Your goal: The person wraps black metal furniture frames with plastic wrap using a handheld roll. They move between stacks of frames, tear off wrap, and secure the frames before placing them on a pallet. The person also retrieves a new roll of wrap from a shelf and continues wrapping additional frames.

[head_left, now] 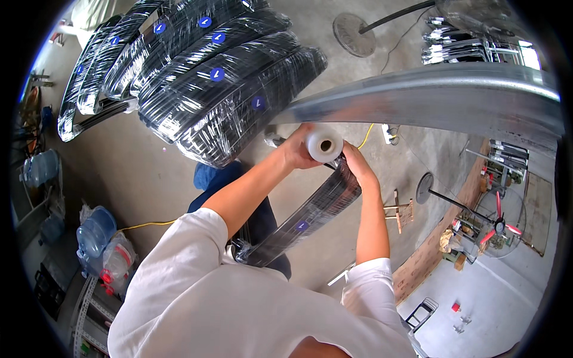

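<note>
A white roll of stretch film (316,154), its cardboard core end facing up at me, is wrapped by the fingers of my left hand (297,149). Close beside it, my right hand (359,166) is closed around the far end of a long black bundle (319,206) covered in clear film. The bundle slants from my body up to the roll and carries a round blue label (302,225). My right fingertips are partly hidden behind the bundle's end.
Several film-wrapped black bundles (230,89) are stacked at the far left. A broad grey metal beam (418,104) crosses just beyond my hands. A wooden stool (401,213) and a floor fan (499,227) stand right; blue water jugs (95,230) sit left.
</note>
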### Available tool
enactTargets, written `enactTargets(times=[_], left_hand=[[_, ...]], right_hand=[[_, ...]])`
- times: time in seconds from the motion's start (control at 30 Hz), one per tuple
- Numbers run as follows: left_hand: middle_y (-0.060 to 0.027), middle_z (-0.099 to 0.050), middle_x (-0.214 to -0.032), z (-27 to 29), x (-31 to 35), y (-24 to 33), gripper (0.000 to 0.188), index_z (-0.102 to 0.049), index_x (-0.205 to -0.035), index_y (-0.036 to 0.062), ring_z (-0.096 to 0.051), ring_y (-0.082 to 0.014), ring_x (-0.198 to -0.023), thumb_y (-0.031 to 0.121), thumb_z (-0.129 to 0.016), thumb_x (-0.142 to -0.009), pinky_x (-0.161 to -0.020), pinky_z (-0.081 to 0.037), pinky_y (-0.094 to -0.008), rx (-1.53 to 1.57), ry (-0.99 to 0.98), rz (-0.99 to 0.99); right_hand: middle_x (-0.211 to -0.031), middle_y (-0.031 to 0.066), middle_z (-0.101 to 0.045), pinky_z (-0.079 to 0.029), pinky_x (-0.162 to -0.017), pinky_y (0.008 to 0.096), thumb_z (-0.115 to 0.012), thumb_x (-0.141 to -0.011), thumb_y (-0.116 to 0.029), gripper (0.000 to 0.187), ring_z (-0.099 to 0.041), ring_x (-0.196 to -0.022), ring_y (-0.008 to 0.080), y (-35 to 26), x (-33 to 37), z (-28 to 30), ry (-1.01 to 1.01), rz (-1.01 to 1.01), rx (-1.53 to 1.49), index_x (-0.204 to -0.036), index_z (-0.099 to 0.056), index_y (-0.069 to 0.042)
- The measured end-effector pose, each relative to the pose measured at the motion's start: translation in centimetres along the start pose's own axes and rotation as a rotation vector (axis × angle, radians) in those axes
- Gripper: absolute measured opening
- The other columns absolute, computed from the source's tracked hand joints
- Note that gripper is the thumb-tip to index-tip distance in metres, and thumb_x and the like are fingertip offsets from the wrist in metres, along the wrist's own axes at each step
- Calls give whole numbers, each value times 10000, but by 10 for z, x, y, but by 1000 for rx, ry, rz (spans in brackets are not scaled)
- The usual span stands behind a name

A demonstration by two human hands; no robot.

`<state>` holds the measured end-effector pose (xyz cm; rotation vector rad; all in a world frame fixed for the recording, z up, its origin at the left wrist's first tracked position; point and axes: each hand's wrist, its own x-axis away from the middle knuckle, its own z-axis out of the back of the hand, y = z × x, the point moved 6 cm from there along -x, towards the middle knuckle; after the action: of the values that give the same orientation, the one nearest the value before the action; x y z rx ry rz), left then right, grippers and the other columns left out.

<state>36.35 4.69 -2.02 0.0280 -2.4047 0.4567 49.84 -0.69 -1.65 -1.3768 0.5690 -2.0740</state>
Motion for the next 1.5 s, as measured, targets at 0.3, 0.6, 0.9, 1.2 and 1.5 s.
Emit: enactTargets(times=[0.3, 0.6, 0.9, 1.2, 1.5], left_hand=[[-60, -511, -1115, -37, -16, 21, 484, -449, -1134, 84, -499, -245, -1021, 427, -534, -804, -876, -406, -443, 39, -228, -322], [-75, -507, -1088, -48, -64, 34, 446, -441, -1135, 92, -486, -227, -1040, 407, -493, -824, -878, -407, -441, -325, -324, -500], [-112, -536, -1116, 55, 80, -22, 582, -408, -1226, 37, -547, -208, -978, 425, -491, -800, -856, -413, -361, -467, -132, -143], [-119, -552, -1091, 110, 89, -75, 529, -470, -1150, -2, -543, -218, -978, 363, -567, -778, -888, -408, -353, -180, -377, 69], [-136, -553, -1088, 108, 110, -61, 589, -464, -1165, -9, -556, -241, -963, 386, -578, -744, -857, -436, -371, -406, -342, -53]], right_hand=[[-1089, 120, -540, -317, -923, 260, -237, -847, -616, 740, -478, -1007, 156, 0, 24, 2, 83, -128, -215, -1181, -457, 7], [-892, 79, -587, -387, -721, 272, -493, -767, -217, 286, -520, -846, 124, -29, 28, -6, -281, 111, 118, -907, -628, -7], [-996, 100, -620, -480, -734, 340, -709, -575, -462, 581, -609, -860, 251, -6, -12, -44, -697, -213, 1542, -1000, -614, -77], [-919, 145, -624, -488, -715, 371, -578, -686, -281, 285, -596, -866, 300, -7, -42, -48, -435, 40, 1508, -845, -654, -57], [-661, 101, -568, -456, -493, 300, -603, -726, -266, 267, -556, -555, 178, -37, -16, -1, -507, -243, 912, -855, -606, -32]])
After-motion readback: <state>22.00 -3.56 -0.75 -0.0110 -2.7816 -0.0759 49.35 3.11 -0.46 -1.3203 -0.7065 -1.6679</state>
